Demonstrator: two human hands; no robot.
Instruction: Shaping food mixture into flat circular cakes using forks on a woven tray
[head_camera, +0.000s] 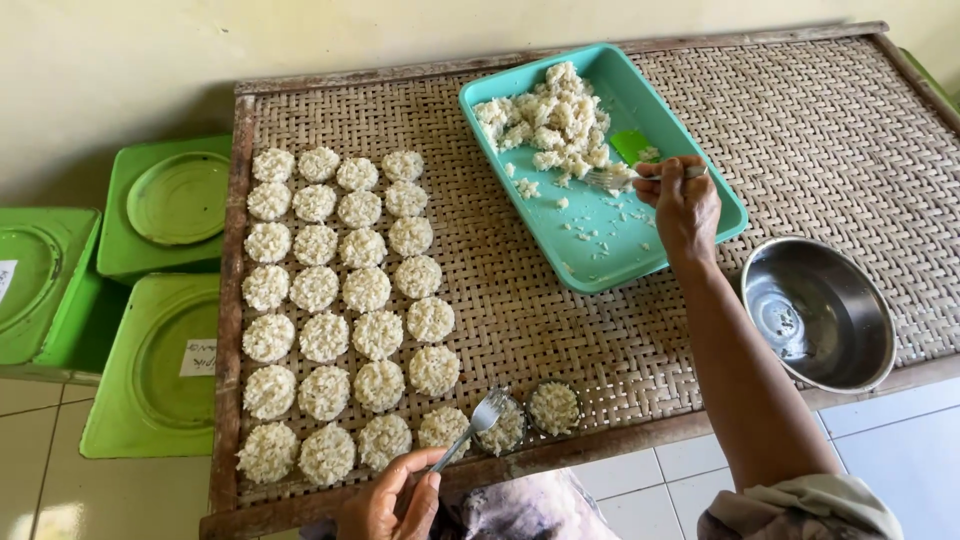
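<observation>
Your right hand (685, 205) is stretched out to the far side of the woven bamboo tray (800, 130), fingers closed around the handle of a fork (615, 178) whose tines rest at the near edge of the rice heap (550, 122) in the teal plastic tray (600, 255). Your left hand (390, 505) sits at the near edge, closed on a second fork (478, 420) whose tines lie over the left of two small ring moulds (503, 428); the other mould (553, 407) stands just to its right, and both look filled with rice.

Take a modest forkful from the loose edge of the heap, where the grains have already broken apart, rather than digging into the thick far part. Lift it level so nothing drops onto the weave on the way back; the scattered grains on the teal tray's floor show how easily the rice sheds.

Keep the left fork flat on the mould and press evenly, so the cake comes out as round and as thick as the finished rice cakes (340, 300) laid in rows on the left. Those rows sit close but apart, so place each new cake beside the nearest row without touching its neighbour.

A green spatula (630, 147) lies in the teal tray just beyond your right hand; mind you do not knock it. The steel bowl (818, 312) stands to the right, near your forearm, and green tins (150, 300) sit off the table's left edge.
</observation>
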